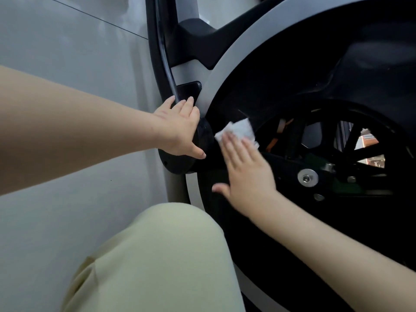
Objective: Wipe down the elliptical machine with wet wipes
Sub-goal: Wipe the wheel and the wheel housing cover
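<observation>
The elliptical machine fills the right side, its black flywheel housing [281, 70] ringed by a grey rim [227, 70]. A folded white wet wipe [238, 129] lies flat against the black housing. My right hand [245, 172] presses the wipe with straight fingers, thumb spread out to the left. My left hand [180, 129] rests on the black round pivot cap [177, 163] at the base of the black swing arm [162, 59], fingers extended and thumb under the cap's edge.
Inside the housing a spoked wheel [360, 140], a black crank bar with a silver bolt [307, 177] and orange parts show. Pale grey floor [67, 41] lies to the left. My knee in light green trousers [157, 255] is at the bottom centre.
</observation>
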